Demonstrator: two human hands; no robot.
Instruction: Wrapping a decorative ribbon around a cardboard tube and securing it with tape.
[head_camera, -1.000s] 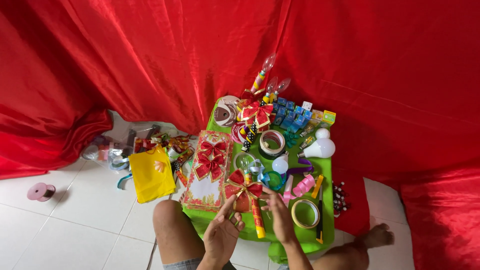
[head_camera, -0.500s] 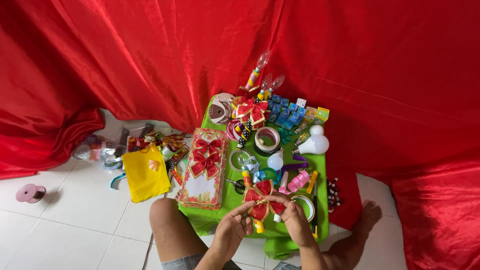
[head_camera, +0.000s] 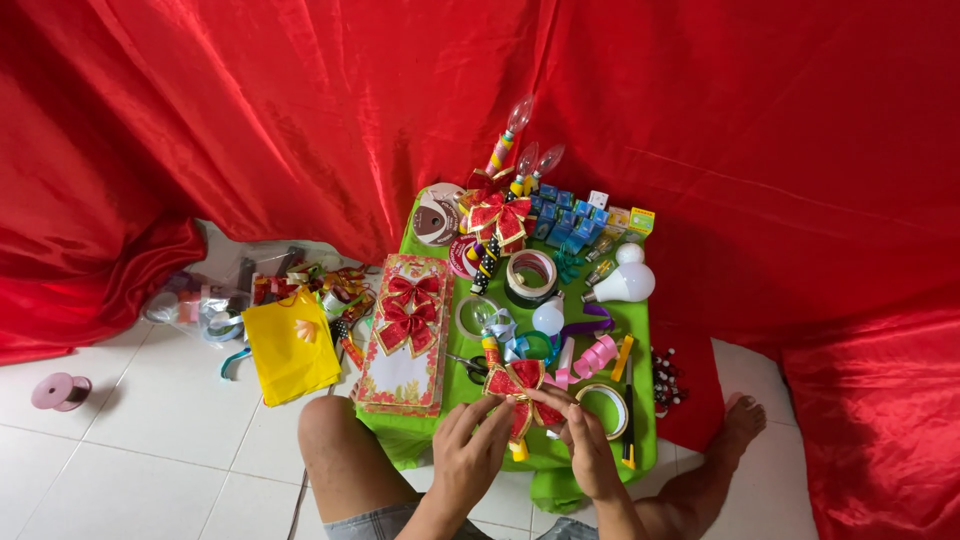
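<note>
**A:** Red satin cloth (head_camera: 700, 130) is draped behind a green table (head_camera: 640, 420) crowded with craft bits. Where's the bow?

**B:** The red-and-gold bow (head_camera: 516, 388) is pinched at the table's near edge by both hands: left hand (head_camera: 470, 455) and right hand (head_camera: 590, 450), fingers curled on it. A tape roll (head_camera: 603, 408) is seen just beside it.

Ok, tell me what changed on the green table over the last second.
Both hands closed on the red-and-gold bow and drew it toward the table's near edge; left hand and right hand now pinch it together. The decorated box, tape rolls and white bulb stayed put.
</note>
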